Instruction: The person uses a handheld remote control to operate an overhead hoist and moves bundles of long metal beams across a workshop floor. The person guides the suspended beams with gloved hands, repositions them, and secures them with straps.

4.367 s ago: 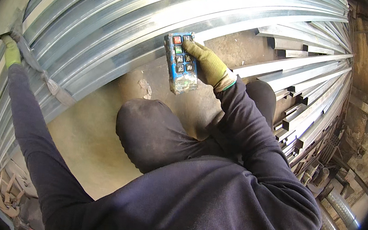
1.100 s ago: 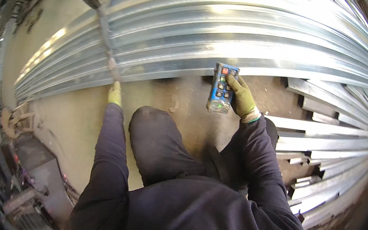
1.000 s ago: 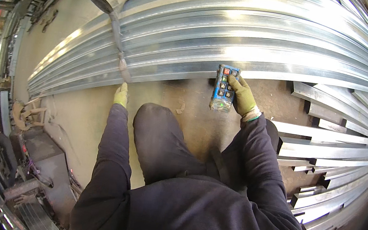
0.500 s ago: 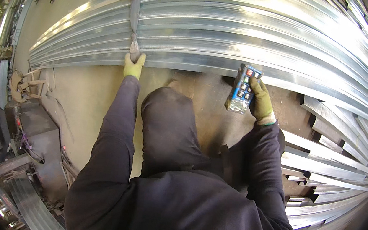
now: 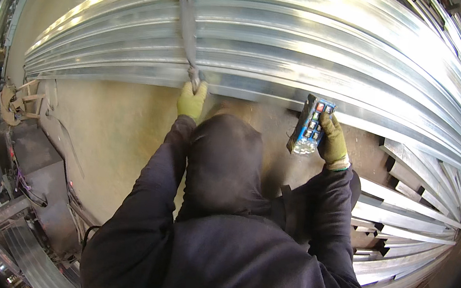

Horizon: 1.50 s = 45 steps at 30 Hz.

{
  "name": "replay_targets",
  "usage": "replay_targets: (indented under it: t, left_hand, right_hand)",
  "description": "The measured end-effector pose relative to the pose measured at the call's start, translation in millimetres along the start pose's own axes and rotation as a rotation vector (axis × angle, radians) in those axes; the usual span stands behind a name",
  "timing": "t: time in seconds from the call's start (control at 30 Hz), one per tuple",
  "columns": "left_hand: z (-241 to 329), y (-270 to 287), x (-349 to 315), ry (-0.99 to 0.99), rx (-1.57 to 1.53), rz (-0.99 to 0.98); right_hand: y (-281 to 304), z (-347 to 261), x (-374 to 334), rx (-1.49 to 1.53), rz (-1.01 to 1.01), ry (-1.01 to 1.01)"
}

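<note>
A bundle of long, shiny ribbed metal profiles stretches across the upper part of the view. Around it, left of the middle, runs a grey lifting strap. My gloved left hand is closed on the strap's lower end, at the bundle's near edge. In my gloved right hand I hold a remote control with a blue front and several small square buttons, partly wrapped in clear plastic. My thumb lies at its upper right side, and the other fingers are hidden behind it.
Stacked metal profiles spread out at the right, their ends pointing toward me. On the left stands a dark metal cabinet with cables and scrap beside it. Concrete floor lies between the cabinet and my leg.
My left hand and the strap's lower end have shifted right and slightly nearer. The remote control in my right hand sits a little lower and further right. The whole view has shifted somewhat.
</note>
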<state>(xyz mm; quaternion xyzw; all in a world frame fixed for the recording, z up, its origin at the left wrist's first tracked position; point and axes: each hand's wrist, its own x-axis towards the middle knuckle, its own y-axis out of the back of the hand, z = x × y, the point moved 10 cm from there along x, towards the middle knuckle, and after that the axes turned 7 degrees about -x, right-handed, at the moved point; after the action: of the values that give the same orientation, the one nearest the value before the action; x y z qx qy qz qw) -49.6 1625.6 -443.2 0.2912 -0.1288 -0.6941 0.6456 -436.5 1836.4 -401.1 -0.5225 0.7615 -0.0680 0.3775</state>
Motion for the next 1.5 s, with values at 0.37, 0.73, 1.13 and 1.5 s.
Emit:
replay_targets:
  t: [0.37, 0.73, 1.13, 1.5]
  left_hand:
    - [118, -19, 70, -0.304, 0.797, -0.956]
    - [292, -95, 473, -0.556, 0.557, -0.491]
    - [376, -308, 343, -0.658, 0.425, -0.613]
    - [124, -9, 121, 0.259, -0.968, -1.260]
  right_hand:
    - [1, 14, 16, 0.056, -0.083, -0.099]
    - [-44, 87, 0, 0.061, 0.039, -0.364]
    - [-69, 51, -49, 0.137, 0.293, -0.347]
    - [-42, 9, -7, -0.069, 0.189, -0.254]
